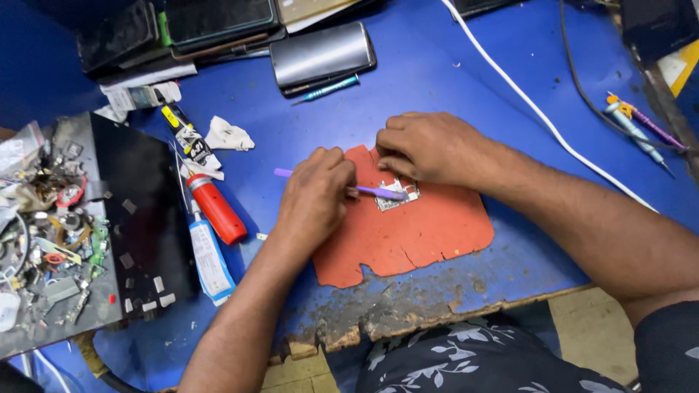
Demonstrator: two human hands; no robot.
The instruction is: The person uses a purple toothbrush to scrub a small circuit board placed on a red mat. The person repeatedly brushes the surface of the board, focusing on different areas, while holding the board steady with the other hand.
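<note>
My left hand [314, 196] grips a thin purple tool [378, 192] whose handle end sticks out to the left and whose tip lies on a small silver metal part [397, 196]. That part rests on a worn red-orange mat [415, 233] on the blue table [437, 87]. My right hand [431, 148] presses down on the top of the small part with its fingertips, holding it in place on the mat.
Left of the mat lie a red-capped bottle [217, 209], a white tube [209, 262] and a yellow-black tube [188, 142]. A black tray [138, 211] with scrap parts fills the far left. A silver case [322, 54], white cable [539, 109] and pens [635, 127] sit behind. The table's front edge is chipped.
</note>
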